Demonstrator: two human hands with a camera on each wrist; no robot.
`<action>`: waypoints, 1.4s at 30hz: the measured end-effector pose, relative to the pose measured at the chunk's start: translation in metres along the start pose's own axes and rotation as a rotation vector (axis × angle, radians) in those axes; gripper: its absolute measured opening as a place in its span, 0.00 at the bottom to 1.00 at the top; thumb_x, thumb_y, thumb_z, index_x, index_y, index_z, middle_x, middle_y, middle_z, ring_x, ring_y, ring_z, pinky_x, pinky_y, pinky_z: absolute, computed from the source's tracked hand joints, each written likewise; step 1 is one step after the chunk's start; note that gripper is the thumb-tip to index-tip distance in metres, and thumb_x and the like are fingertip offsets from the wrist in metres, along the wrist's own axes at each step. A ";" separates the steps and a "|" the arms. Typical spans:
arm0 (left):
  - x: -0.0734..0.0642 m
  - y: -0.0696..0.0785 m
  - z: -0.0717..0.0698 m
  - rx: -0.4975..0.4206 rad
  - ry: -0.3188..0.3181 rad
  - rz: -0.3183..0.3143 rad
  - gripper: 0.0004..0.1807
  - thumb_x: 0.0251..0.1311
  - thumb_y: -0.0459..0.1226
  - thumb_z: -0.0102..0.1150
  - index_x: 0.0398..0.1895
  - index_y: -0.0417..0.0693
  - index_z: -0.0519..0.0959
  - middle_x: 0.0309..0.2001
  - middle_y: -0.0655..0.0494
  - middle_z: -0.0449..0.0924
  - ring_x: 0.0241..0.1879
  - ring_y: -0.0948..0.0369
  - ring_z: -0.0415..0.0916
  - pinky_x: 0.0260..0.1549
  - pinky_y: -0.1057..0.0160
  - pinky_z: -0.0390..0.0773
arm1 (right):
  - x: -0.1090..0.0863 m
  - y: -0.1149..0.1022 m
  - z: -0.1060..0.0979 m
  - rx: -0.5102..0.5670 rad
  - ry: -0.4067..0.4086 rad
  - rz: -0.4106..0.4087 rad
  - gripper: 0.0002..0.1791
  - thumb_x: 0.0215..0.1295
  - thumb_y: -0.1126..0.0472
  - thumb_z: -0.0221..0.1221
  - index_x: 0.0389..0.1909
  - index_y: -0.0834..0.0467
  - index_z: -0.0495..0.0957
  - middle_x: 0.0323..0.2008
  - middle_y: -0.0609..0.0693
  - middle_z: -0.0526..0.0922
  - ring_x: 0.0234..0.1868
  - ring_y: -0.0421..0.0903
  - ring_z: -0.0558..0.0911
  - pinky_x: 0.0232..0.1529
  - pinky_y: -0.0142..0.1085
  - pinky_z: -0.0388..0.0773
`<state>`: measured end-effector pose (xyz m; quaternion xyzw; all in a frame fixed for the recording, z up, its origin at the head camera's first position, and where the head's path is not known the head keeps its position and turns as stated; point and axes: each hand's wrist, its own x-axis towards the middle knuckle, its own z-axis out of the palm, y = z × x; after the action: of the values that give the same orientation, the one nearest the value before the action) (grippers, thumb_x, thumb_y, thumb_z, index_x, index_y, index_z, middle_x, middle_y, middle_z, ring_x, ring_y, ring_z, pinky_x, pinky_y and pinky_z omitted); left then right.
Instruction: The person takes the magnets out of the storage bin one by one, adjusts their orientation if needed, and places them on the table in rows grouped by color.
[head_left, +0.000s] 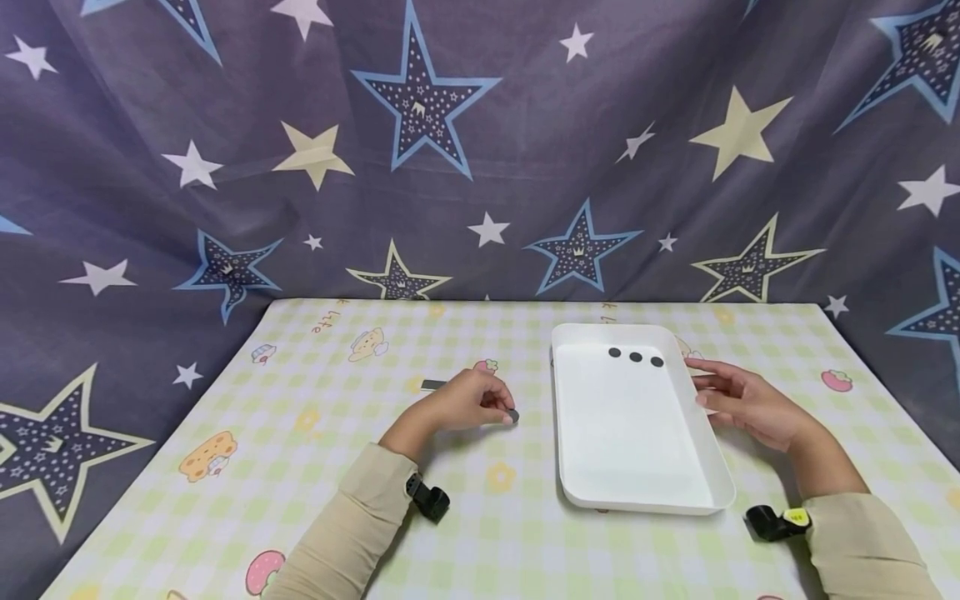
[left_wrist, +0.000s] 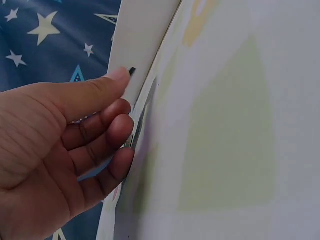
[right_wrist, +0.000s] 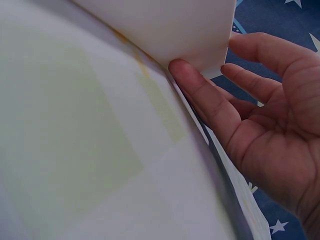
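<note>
My left hand pinches a small black disc between thumb and fingertips, low over the cloth to the left of the tray. In the left wrist view only the disc's dark edge shows past the thumb. A white rectangular tray stands to the right of centre. Three black discs lie in a slanting row inside it, towards its far right corner. The fingers of my right hand are at the tray's right outer wall, fairly straight; in the right wrist view the fingertips meet that white wall.
Partly hidden behind my left hand lies a short grey strip with a dark edge. A green-and-white checked cloth with printed cartoons covers the table. A dark curtain with stars hangs behind the table's far edge.
</note>
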<state>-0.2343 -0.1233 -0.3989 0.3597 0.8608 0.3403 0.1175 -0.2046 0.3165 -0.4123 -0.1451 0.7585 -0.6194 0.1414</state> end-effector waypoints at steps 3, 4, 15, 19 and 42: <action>0.001 -0.002 0.001 0.016 -0.006 0.000 0.04 0.58 0.35 0.69 0.34 0.46 0.83 0.29 0.64 0.80 0.29 0.69 0.75 0.36 0.67 0.77 | 0.000 0.000 0.000 -0.010 0.007 0.015 0.31 0.73 0.66 0.53 0.74 0.55 0.58 0.58 0.56 0.68 0.50 0.37 0.78 0.44 0.38 0.82; 0.001 -0.002 0.001 0.025 -0.005 0.000 0.04 0.57 0.35 0.69 0.34 0.46 0.83 0.29 0.64 0.80 0.29 0.70 0.74 0.35 0.68 0.77 | 0.000 0.000 0.000 -0.014 0.012 0.021 0.31 0.73 0.66 0.53 0.74 0.56 0.58 0.58 0.56 0.68 0.50 0.37 0.78 0.44 0.38 0.82; 0.002 -0.003 0.004 0.123 0.020 -0.005 0.04 0.55 0.35 0.71 0.31 0.46 0.84 0.26 0.64 0.79 0.27 0.70 0.73 0.32 0.70 0.76 | 0.001 0.000 -0.001 -0.009 0.005 0.009 0.30 0.73 0.67 0.52 0.73 0.53 0.60 0.57 0.52 0.69 0.50 0.38 0.78 0.43 0.38 0.82; 0.003 -0.003 0.005 0.128 0.028 -0.005 0.03 0.56 0.34 0.70 0.31 0.46 0.85 0.26 0.65 0.79 0.26 0.70 0.72 0.32 0.70 0.75 | 0.000 0.000 -0.001 -0.007 0.002 0.005 0.30 0.73 0.67 0.52 0.73 0.52 0.60 0.56 0.52 0.69 0.50 0.38 0.78 0.43 0.38 0.82; 0.002 0.006 0.000 0.070 0.127 -0.014 0.08 0.59 0.35 0.67 0.40 0.42 0.85 0.33 0.61 0.80 0.33 0.65 0.74 0.42 0.62 0.78 | 0.000 -0.001 0.001 0.004 -0.003 0.013 0.31 0.73 0.66 0.52 0.74 0.57 0.57 0.60 0.62 0.66 0.51 0.38 0.78 0.45 0.39 0.82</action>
<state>-0.2331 -0.1188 -0.3945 0.3355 0.8804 0.3311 0.0523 -0.2045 0.3159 -0.4116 -0.1405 0.7580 -0.6198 0.1468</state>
